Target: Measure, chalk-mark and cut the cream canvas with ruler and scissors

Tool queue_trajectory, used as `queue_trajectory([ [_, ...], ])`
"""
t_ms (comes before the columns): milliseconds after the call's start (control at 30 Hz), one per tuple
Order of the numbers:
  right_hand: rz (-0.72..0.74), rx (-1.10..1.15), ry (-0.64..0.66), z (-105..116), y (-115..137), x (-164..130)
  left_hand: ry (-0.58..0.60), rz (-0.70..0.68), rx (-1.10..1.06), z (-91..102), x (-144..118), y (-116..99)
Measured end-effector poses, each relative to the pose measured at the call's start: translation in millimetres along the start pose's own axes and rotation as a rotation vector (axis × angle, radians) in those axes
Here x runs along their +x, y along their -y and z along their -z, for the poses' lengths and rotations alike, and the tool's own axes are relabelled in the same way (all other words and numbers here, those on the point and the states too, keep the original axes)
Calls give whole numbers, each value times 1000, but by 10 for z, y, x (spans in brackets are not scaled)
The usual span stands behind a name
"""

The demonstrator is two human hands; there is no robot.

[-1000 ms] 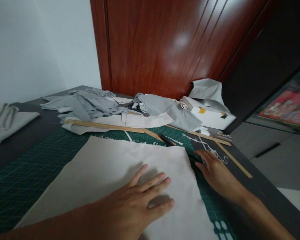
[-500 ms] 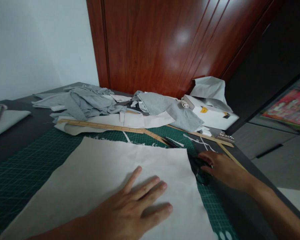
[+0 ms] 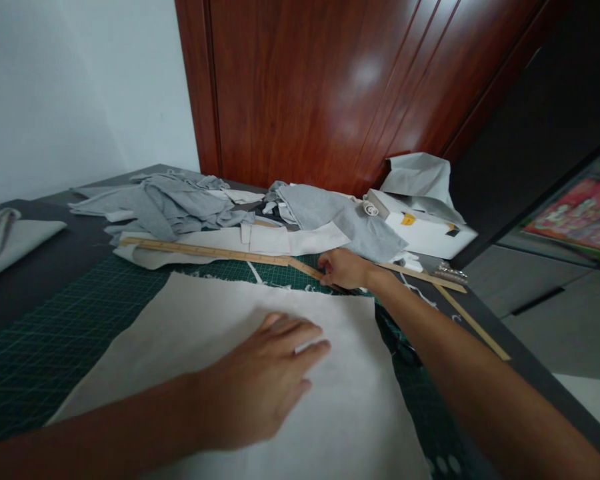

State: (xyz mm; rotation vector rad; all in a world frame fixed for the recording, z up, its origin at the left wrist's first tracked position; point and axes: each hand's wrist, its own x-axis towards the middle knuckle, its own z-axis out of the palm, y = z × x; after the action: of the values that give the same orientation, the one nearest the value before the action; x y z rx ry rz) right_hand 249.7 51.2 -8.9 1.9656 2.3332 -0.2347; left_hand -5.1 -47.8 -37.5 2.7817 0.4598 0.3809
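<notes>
Pressing left hand point(image 3: 260, 380) flat, open, on pale fabric point(image 3: 220, 333) near mat centre; our right hand point(image 3: 343, 268) curls at wooden ruler point(image 3: 205, 251) end, grip unclear. We keep cloth pinned, lift ruler level.

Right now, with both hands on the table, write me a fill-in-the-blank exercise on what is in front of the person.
1. The left hand lies flat on a pale sheet of ____.
2. The right hand reaches to the end of a long wooden ____.
3. The sheet lies on a cutting mat whose colour is ____.
4. Behind the grey fabric scraps stands a ____ of reddish wood.

Missing words: fabric; ruler; green; door
</notes>
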Motion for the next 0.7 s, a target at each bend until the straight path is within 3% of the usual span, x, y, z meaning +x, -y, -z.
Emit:
queue_trajectory([
  [100, -23, 32, 66, 8, -14, 98, -28, 189, 47, -15, 426, 202],
  [200, -38, 66, 46, 84, -84, 70, -30, 267, 91, -22, 808, 382],
  [367, -101, 145, -301, 492, -591, -372, 19, 322, 135, -78, 1074, 604],
  [500, -176, 188, -455, 622, -1004, -880, -19, 266, 145, -60, 1066, 547],
  [633, -136, 188, -518, 255, -953, -1310, -86, 60, 145, 3, 712, 206],
  [700, -123, 157, -597, 1, -807, -1508, -88, -196, 143, 3, 390, 0],
])
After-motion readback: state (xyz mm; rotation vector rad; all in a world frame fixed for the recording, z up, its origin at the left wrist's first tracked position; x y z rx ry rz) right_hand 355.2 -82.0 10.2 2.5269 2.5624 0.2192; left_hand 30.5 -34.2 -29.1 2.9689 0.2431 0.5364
